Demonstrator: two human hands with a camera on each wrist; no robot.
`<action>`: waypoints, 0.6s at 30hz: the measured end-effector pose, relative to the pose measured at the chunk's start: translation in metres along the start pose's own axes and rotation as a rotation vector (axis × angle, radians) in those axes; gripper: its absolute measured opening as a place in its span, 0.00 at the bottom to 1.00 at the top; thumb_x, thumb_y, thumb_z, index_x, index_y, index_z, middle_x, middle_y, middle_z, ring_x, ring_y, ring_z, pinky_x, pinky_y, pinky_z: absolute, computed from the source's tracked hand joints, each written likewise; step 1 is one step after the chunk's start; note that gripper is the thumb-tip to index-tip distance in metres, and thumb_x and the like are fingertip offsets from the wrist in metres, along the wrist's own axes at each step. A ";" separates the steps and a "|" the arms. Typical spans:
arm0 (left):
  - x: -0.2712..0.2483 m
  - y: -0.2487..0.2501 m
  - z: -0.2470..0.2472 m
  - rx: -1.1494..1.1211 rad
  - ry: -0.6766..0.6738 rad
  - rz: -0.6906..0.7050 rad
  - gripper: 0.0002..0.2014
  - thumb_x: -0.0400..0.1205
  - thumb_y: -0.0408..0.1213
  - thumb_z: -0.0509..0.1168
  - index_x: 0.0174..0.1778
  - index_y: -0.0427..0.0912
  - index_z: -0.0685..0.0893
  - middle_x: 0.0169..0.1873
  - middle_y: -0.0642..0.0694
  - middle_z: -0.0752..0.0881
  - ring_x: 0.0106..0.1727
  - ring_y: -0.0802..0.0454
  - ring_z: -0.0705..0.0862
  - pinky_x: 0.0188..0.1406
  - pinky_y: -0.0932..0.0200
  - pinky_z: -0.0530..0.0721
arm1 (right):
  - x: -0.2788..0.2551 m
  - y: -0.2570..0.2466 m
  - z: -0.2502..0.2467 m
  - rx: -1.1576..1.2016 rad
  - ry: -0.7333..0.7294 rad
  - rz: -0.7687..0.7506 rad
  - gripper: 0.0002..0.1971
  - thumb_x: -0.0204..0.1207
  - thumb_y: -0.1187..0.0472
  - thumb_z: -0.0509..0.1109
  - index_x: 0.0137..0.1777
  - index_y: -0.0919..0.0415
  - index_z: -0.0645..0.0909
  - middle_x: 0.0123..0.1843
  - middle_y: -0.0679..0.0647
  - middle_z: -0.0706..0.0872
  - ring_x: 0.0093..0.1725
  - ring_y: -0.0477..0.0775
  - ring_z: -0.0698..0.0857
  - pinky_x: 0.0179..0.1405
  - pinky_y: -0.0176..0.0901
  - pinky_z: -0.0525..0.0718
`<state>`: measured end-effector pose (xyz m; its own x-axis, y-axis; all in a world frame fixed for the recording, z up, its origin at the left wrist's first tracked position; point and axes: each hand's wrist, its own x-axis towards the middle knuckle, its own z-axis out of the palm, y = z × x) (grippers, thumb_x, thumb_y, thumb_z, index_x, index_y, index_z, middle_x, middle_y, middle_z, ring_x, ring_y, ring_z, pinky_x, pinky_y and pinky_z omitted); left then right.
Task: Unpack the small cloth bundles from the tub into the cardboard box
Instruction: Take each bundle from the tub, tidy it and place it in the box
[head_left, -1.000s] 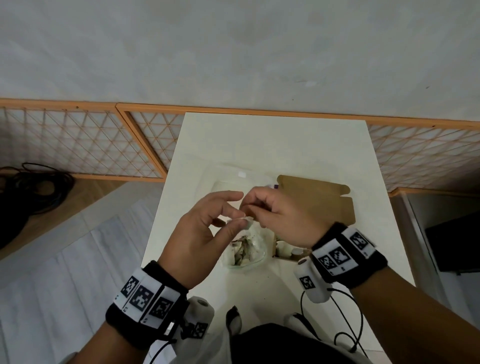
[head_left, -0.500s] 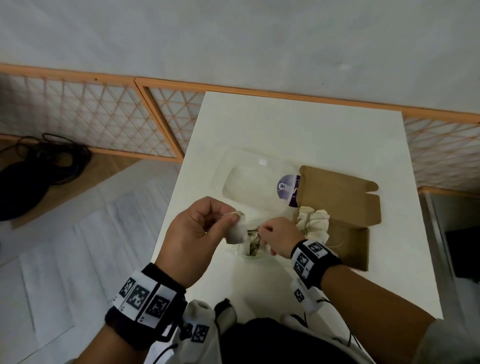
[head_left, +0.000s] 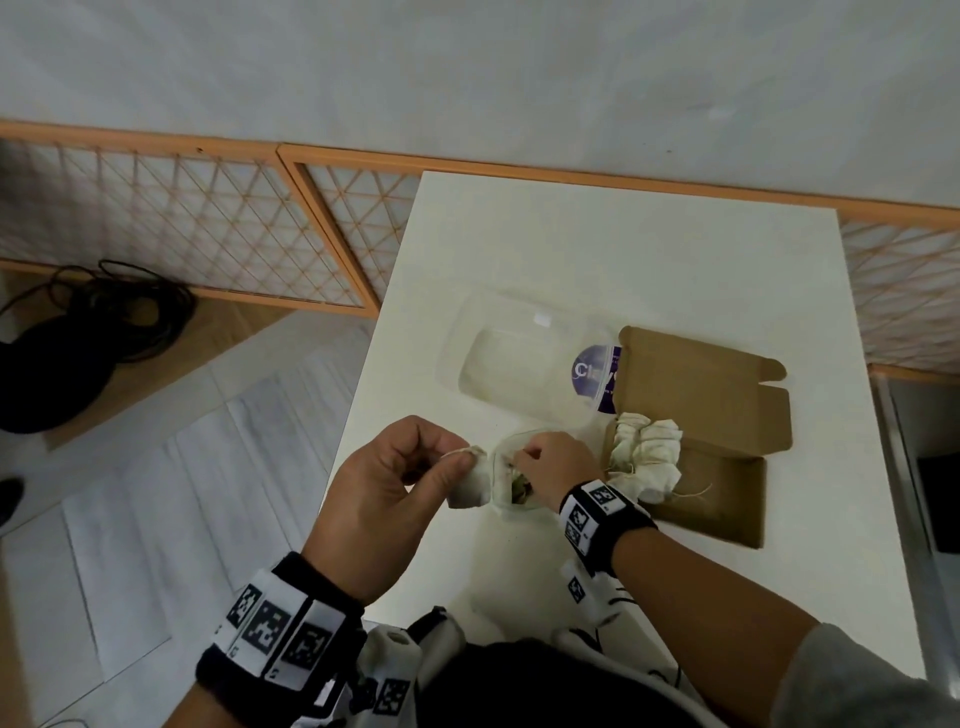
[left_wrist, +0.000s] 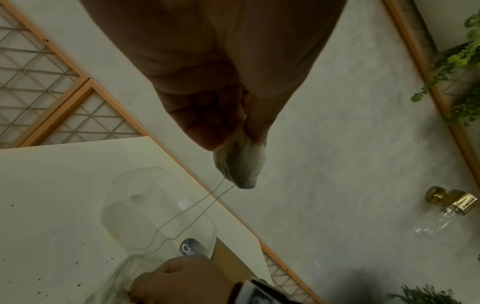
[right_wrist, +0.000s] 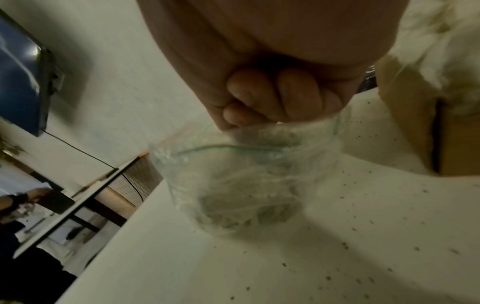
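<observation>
My left hand (head_left: 460, 457) pinches a small white cloth bundle (head_left: 470, 483) by its neck, just left of the clear plastic tub (head_left: 501, 486). In the left wrist view the bundle (left_wrist: 241, 164) hangs from thumb and finger, and its thin string trails down toward the tub. My right hand (head_left: 522, 457) sits on the tub with its fingers (right_wrist: 272, 98) curled at the rim; the tub (right_wrist: 246, 181) holds greenish-brown bits. To the right lies the open cardboard box (head_left: 727, 483), with several white bundles (head_left: 647, 457) in it.
The tub's clear lid (head_left: 519, 364) with a purple label lies on the white table (head_left: 623, 260) behind the tub, beside the box flap. Dark crumbs dot the tabletop. The table's left edge drops to the floor; a wooden lattice fence (head_left: 182, 234) runs behind.
My right hand has dropped from beside my left hand down onto the tub. My left hand still holds the bundle, now lower and left of the tub.
</observation>
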<state>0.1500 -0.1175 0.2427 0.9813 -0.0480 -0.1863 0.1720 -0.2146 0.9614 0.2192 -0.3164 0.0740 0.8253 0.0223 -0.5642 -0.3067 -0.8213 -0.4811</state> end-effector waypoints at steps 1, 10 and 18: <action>0.001 -0.001 0.000 0.002 0.001 -0.002 0.07 0.86 0.39 0.71 0.49 0.39 0.87 0.39 0.39 0.94 0.42 0.36 0.92 0.53 0.28 0.88 | -0.002 0.002 -0.001 0.042 0.008 -0.015 0.15 0.83 0.52 0.67 0.34 0.55 0.80 0.32 0.49 0.83 0.37 0.57 0.83 0.35 0.44 0.74; 0.014 0.001 0.011 0.048 -0.023 -0.002 0.03 0.87 0.34 0.70 0.48 0.40 0.87 0.38 0.41 0.94 0.42 0.39 0.93 0.54 0.31 0.88 | -0.044 0.022 -0.047 0.273 0.023 -0.240 0.08 0.89 0.52 0.66 0.47 0.48 0.82 0.40 0.49 0.87 0.39 0.54 0.84 0.43 0.51 0.83; 0.011 -0.002 0.016 0.067 -0.015 -0.016 0.03 0.88 0.35 0.70 0.49 0.41 0.87 0.39 0.41 0.94 0.42 0.40 0.93 0.54 0.31 0.89 | -0.037 0.023 -0.037 0.083 0.018 -0.238 0.10 0.85 0.52 0.68 0.44 0.51 0.86 0.41 0.47 0.89 0.43 0.52 0.87 0.47 0.51 0.87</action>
<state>0.1592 -0.1328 0.2355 0.9771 -0.0584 -0.2048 0.1809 -0.2800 0.9428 0.1991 -0.3575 0.1089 0.8872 0.1985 -0.4165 -0.1399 -0.7445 -0.6528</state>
